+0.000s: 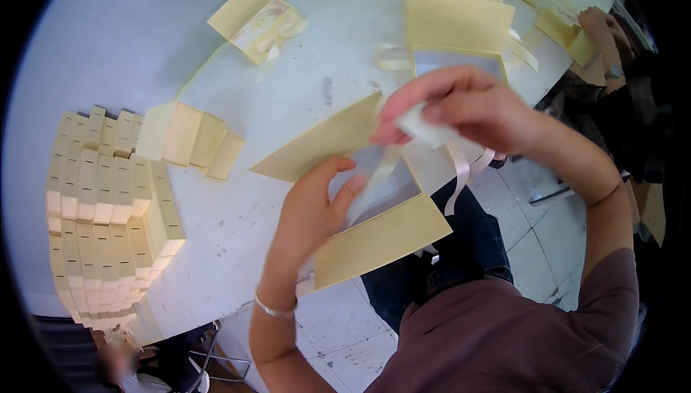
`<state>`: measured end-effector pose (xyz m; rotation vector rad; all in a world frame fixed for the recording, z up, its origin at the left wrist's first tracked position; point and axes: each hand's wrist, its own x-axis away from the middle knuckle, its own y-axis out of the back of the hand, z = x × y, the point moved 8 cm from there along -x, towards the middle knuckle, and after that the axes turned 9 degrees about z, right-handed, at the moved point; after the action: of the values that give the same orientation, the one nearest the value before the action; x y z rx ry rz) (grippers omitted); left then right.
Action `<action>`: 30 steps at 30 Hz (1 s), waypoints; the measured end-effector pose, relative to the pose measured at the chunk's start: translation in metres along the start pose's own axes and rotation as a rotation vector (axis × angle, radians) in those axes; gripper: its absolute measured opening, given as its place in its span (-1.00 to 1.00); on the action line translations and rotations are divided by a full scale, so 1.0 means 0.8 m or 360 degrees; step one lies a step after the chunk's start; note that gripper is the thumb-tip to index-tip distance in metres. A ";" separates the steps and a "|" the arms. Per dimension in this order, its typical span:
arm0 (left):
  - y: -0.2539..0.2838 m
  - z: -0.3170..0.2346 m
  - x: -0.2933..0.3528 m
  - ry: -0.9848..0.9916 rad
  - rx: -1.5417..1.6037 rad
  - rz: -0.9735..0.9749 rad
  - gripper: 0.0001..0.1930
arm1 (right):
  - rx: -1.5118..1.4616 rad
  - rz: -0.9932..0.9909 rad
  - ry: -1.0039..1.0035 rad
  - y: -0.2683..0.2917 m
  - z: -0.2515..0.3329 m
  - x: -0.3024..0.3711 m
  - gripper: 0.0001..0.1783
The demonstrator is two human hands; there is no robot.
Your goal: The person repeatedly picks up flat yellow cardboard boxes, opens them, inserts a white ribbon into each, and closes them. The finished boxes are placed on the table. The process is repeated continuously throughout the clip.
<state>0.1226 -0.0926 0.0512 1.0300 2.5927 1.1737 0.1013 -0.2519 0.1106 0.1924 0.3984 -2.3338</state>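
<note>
An open cream cardboard box [383, 238] lies before me at the table's edge, its two flaps spread and its inside pale. At its left end, my left hand [309, 206] rests over the wall, thumb and forefinger apart; the other fingers are partly hidden. Above the box's right end, my right hand [468, 109] is closed on a small white piece [426, 127], blurred and of unclear kind. A pale ribbon [385, 170] slants down from near it into the box. More ribbon [459, 170] dangles over the right end.
Stacked cream boxes [108, 206] stand at the left, with an unfolded box [194, 137] beside them. A ribboned box [263, 29] and another open box [461, 26] lie farther back on the white table [324, 47]. A co-worker's hand [601, 29] is at the far right.
</note>
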 end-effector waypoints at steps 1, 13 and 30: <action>0.011 -0.024 0.012 -0.0105 -0.0065 -0.0142 -0.78 | 0.0114 -0.0047 -0.0054 -0.006 -0.013 -0.006 -0.68; 0.022 -0.062 0.065 -0.0284 -0.0466 -0.0571 -0.92 | 0.1972 -0.0172 0.0328 -0.048 0.016 -0.031 -0.61; -0.110 -0.065 0.113 -0.0293 -0.1217 -0.0340 -0.61 | 0.2394 0.1605 -0.0921 -0.059 -0.139 -0.023 -0.89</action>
<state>-0.0128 -0.1100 0.0404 0.6290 1.7857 1.6949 0.0833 -0.1706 0.0217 0.2912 -1.4402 -1.1286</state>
